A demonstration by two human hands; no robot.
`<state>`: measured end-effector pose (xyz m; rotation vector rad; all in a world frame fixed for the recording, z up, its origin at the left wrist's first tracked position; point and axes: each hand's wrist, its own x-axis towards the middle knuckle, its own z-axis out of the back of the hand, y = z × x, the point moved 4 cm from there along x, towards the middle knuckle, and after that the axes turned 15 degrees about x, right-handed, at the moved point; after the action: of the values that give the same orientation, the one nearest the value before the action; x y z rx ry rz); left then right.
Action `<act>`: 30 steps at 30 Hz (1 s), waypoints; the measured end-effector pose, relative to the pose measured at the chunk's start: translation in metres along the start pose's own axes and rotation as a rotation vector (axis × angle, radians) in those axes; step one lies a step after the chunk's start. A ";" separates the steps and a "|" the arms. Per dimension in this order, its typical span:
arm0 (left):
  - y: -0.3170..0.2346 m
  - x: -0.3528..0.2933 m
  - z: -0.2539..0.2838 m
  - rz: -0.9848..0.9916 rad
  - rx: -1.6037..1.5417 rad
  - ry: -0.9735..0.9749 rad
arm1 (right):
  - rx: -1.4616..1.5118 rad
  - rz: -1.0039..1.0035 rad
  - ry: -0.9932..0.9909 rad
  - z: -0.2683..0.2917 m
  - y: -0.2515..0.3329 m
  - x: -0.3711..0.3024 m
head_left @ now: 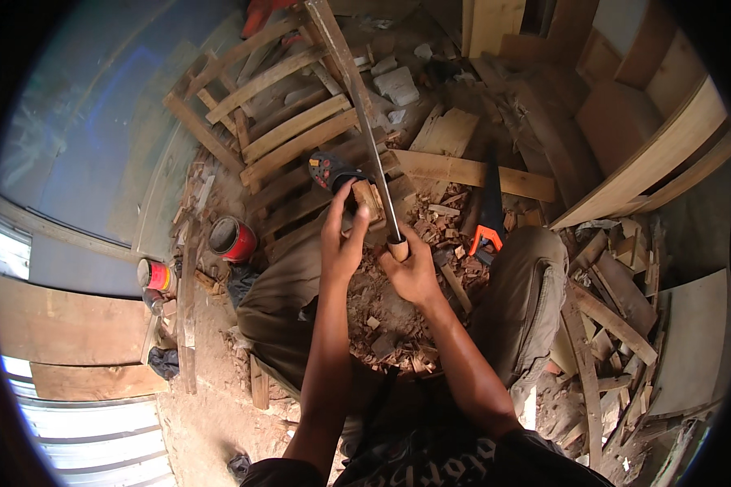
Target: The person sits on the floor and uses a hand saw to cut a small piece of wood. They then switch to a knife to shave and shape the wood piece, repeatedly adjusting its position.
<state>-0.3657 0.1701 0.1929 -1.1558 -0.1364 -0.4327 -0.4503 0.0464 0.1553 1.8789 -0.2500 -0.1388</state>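
Note:
My left hand [344, 235] grips a small rough wooden block [367, 199] between thumb and fingers. Closed round a short wooden handle [399, 250], my right hand [414, 272] holds a machete. Its long, narrow, brownish blade [364, 105] points up and away, passing close along the block's right side; I cannot tell whether they touch. Just beyond my left fingers is a dark rounded object [330, 171] with red and yellow spots, whose kind I cannot make out. Wood chips [451, 223] litter the ground below both hands.
Slatted pallet wood [300, 130] lies ahead. A handsaw with an orange handle [487, 237] rests by my right knee [536, 252]. Red cans [234, 240] stand left. Scrap boards [613, 321] pile up right, and a plank [471, 174] lies across ahead.

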 end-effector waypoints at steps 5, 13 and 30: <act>0.002 -0.011 0.004 0.076 -0.183 0.110 | -0.097 0.103 -0.078 0.001 0.021 -0.003; -0.001 -0.002 0.020 0.065 0.033 0.022 | -0.176 0.034 -0.086 -0.011 0.053 -0.014; 0.009 -0.008 0.021 -0.064 0.093 -0.014 | -0.320 0.121 -0.011 -0.015 0.047 -0.011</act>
<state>-0.3668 0.1941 0.1913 -1.0657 -0.2046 -0.4702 -0.4623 0.0484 0.2038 1.5417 -0.3285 -0.1002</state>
